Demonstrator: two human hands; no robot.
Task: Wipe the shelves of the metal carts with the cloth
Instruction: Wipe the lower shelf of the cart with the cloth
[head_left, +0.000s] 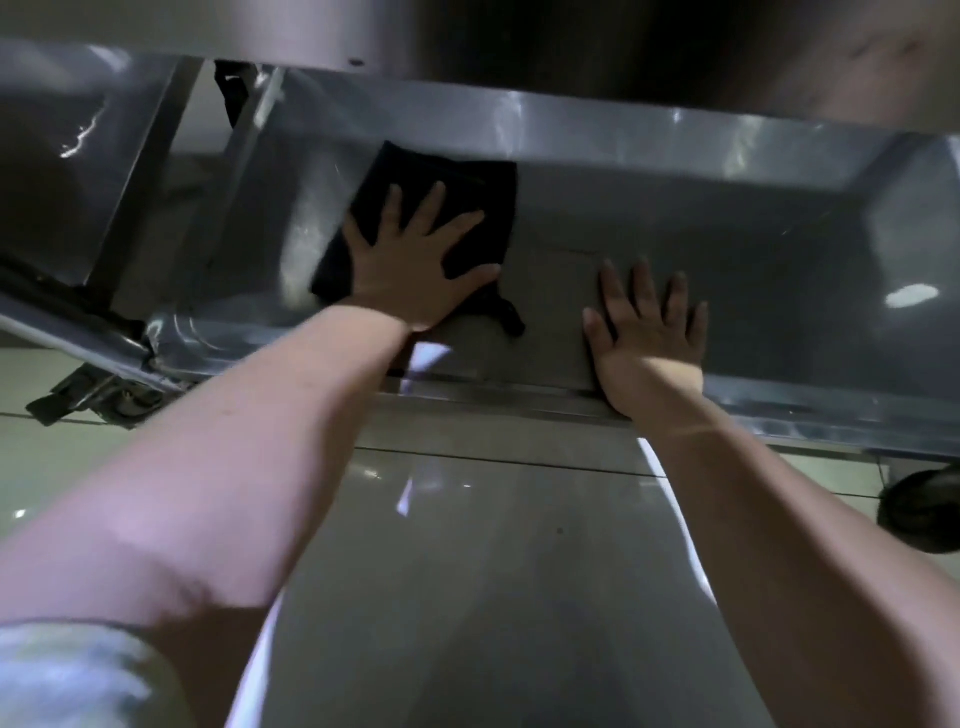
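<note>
Head view. I see my left hand (410, 280) lying flat, fingers spread and straight, pressing the black cloth (395, 171) onto the metal shelf (779, 249). The cloth sits left of the shelf's middle, and one corner trails towards the near rim (805, 410). My right hand (647, 338) rests palm down on bare metal just right of the cloth, fingers straight, holding nothing and not touching the cloth. Below the near rim lies glossy tiled floor (467, 545). A dark wheel (922, 512) shows at the right edge.
</note>
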